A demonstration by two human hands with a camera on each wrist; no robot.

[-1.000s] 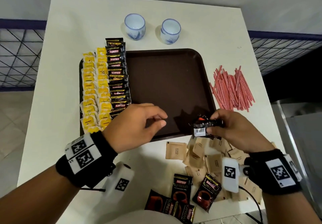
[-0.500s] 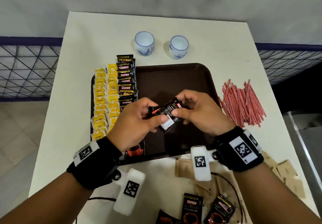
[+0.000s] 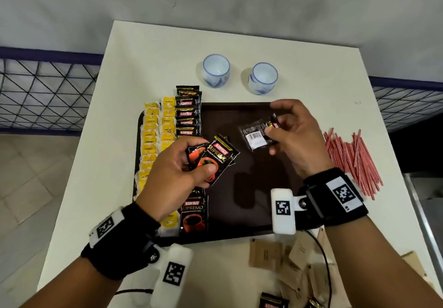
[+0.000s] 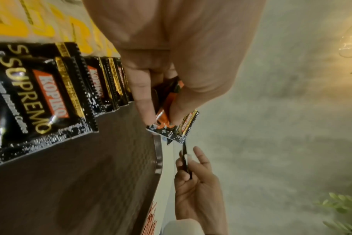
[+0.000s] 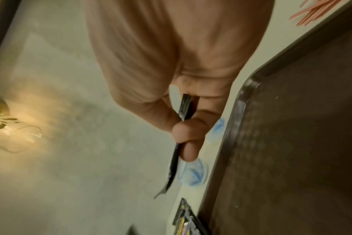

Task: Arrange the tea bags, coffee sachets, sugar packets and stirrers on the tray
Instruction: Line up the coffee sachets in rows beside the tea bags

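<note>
A dark brown tray [image 3: 249, 212] lies on the white table. Yellow tea bags [image 3: 149, 137] and black coffee sachets [image 3: 187, 113] stand in rows along its left side. My left hand [image 3: 191, 161] pinches a black and orange coffee sachet [image 3: 215, 159], face up, above the tray; in the left wrist view that coffee sachet [image 4: 171, 125] shows between thumb and fingers. My right hand [image 3: 282, 132] pinches a second coffee sachet [image 3: 257, 134] with its barcode side up; the right wrist view shows this second sachet [image 5: 184, 109] edge-on. Red stirrers [image 3: 350, 159] lie right of the tray. Brown sugar packets [image 3: 266, 255] lie near the front edge.
Two white and blue cups [image 3: 216, 70] [image 3: 263, 77] stand behind the tray. More coffee sachets [image 3: 273, 301] lie at the table's front edge. A wire fence [image 3: 48, 94] runs behind the table on both sides. The tray's right half is bare.
The hands held the sachets together half a second ago; now they have drawn apart, each holding one sachet. The right hand came up from the table's front edge.
</note>
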